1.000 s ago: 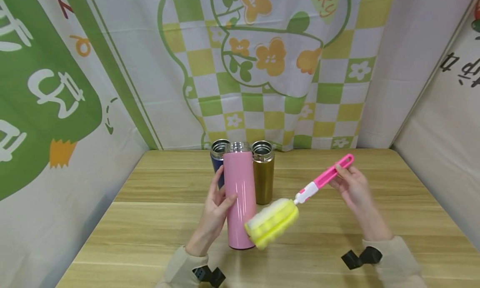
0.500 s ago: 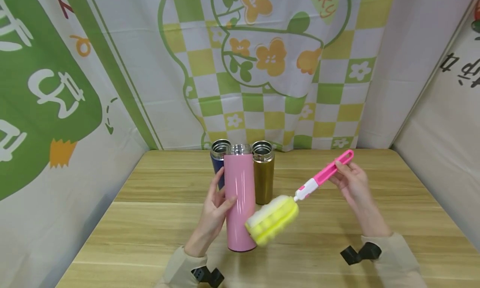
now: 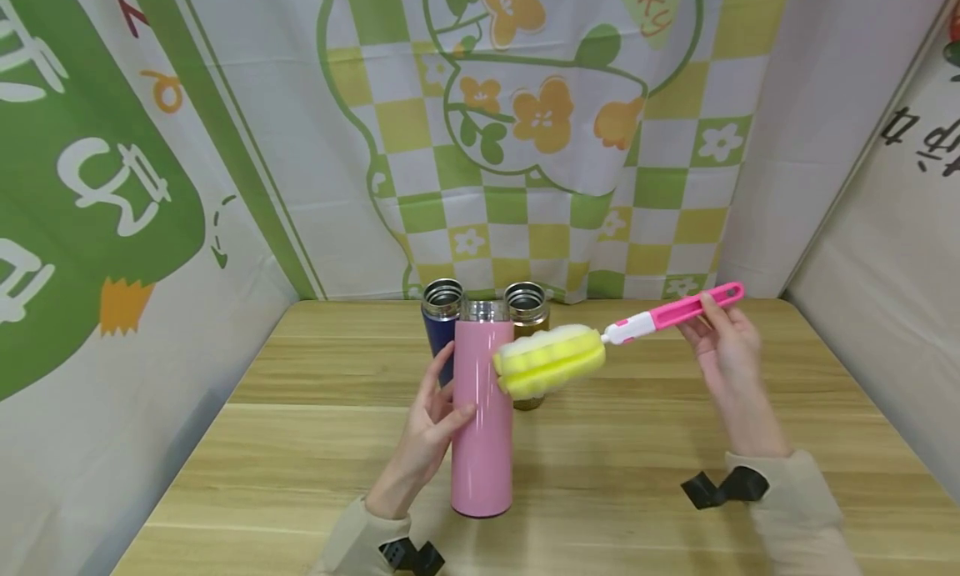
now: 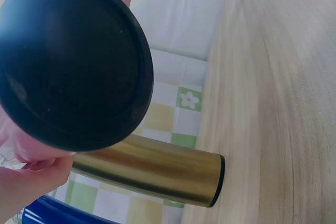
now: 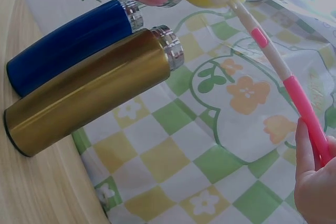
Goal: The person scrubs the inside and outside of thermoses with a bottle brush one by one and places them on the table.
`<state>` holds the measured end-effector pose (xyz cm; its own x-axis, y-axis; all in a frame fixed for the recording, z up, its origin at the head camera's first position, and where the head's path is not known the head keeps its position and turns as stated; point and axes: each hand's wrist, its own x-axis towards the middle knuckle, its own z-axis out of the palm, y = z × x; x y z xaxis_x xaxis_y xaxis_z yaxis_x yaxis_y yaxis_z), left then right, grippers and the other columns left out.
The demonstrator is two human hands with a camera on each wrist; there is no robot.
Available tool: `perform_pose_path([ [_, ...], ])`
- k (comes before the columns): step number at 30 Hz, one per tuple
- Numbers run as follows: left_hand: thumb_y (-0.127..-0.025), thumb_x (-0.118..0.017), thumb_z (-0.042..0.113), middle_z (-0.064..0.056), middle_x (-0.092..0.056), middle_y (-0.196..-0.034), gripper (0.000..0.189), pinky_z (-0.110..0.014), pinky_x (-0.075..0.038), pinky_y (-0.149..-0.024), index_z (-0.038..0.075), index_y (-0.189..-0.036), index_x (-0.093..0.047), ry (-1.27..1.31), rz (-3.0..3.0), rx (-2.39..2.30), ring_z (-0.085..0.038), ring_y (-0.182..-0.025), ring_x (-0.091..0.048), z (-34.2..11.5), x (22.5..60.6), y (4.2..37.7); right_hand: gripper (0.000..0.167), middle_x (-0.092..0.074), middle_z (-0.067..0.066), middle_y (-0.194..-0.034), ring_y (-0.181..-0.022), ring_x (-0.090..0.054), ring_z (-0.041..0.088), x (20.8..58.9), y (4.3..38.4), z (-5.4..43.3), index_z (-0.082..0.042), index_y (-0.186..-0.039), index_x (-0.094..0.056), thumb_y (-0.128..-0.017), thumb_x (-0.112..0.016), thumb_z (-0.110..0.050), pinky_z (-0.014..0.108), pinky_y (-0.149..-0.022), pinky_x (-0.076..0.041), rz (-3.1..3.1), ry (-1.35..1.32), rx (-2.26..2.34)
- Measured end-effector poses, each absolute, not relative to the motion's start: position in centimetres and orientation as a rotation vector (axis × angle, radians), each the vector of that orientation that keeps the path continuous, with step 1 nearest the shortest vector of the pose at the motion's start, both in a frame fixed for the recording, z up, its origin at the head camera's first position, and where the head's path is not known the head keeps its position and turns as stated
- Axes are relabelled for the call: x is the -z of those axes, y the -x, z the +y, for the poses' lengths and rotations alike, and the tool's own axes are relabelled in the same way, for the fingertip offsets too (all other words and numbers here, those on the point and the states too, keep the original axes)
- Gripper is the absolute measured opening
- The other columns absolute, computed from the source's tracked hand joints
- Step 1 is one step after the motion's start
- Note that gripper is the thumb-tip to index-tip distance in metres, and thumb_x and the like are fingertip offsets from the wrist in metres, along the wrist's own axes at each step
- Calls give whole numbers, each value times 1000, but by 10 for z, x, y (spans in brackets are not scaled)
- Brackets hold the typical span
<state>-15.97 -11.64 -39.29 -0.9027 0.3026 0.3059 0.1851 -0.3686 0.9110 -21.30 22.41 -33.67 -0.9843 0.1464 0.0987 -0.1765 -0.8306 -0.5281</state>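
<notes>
Between the thumb and fingers of a right hand (image 3: 731, 355), a brush (image 3: 633, 328) is being pinched by its pink handle (image 3: 663, 315), while a pink bottle (image 3: 482, 451) is being gripped around its middle by a left hand (image 3: 427, 430), the thumb being laid across the near side and the other fingers being partly hidden behind. The brush's yellow-and-white sponge head (image 3: 551, 363) is being pointed left, beside the upper part of the bottle; whether contact is being made cannot be told. The bottle's dark base (image 4: 76, 61) is being exposed to the left wrist view, and the bottle is apparently being held clear of a wood-grain table (image 3: 300, 443). By appearance, the brush is being judged light, with a soft, yielding head and a stiff handle, its pink grip being the better hold; the bottle is being judged rigid and smooth, perhaps slippery, a full wrap at mid-body being favoured over the metal neck. On the far side, a blue bottle (image 5: 73, 40) at left and a gold bottle (image 5: 92, 90) at right are being left upright and uncapped. Beige sleeves (image 3: 787, 501) and black devices (image 3: 723, 488) are being worn at the wrists, and the scene is being backed by a checked cloth (image 3: 506, 205) printed with orange flowers
</notes>
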Motion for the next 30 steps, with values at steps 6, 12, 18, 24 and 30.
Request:
perform_pose_path([
  [6,-81,-59,4,-12,-43,-124,77,-36,-43,-84,19,-141,-12,-676,1731,-2444,-19,-104,-52,-118,395,160,9,-59,17,-86,-77,-63,27,333,214,227,6,-91,-52,-82,-55,4,32,-77,-48,-733,-39,-2866],
  [12,-76,-65,2,-7,-48,-119,85,-36,-44,-83,19,-140,-12,-679,1744,-2477,-20,-101,-54,-120,395,161,7,-59,18,-85,-77,-62,29,335,212,232,6,-88,-52,-82,-55,5,34,-79,-48,-670,-23,-2867],
  [18,-69,-70,0,-3,-54,-114,94,-35,-46,-81,18,-140,-10,-660,1788,-2554,-20,-93,-58,-123,388,159,7,-57,16,-85,-77,-61,28,338,207,240,5,-89,-51,-82,-54,6,35,-80,-47,-654,-12,-2883],
  [24,-67,-67,-9,-4,-53,-115,97,-33,-45,-83,15,-138,-6,-568,1766,-2692,-20,-96,-57,-128,379,158,8,-58,15,-86,-77,-61,26,343,200,248,3,-91,-51,-84,-53,5,32,-78,-48,-738,-16,-2867],
  [30,-67,-60,-16,-6,-51,-115,96,-33,-46,-83,19,-138,-4,-468,1734,-2833,-20,-96,-57,-133,370,157,4,-58,14,-84,-75,-61,25,348,194,250,4,-87,-53,-84,-52,5,32,-76,-49,-842,-94,-2813],
])
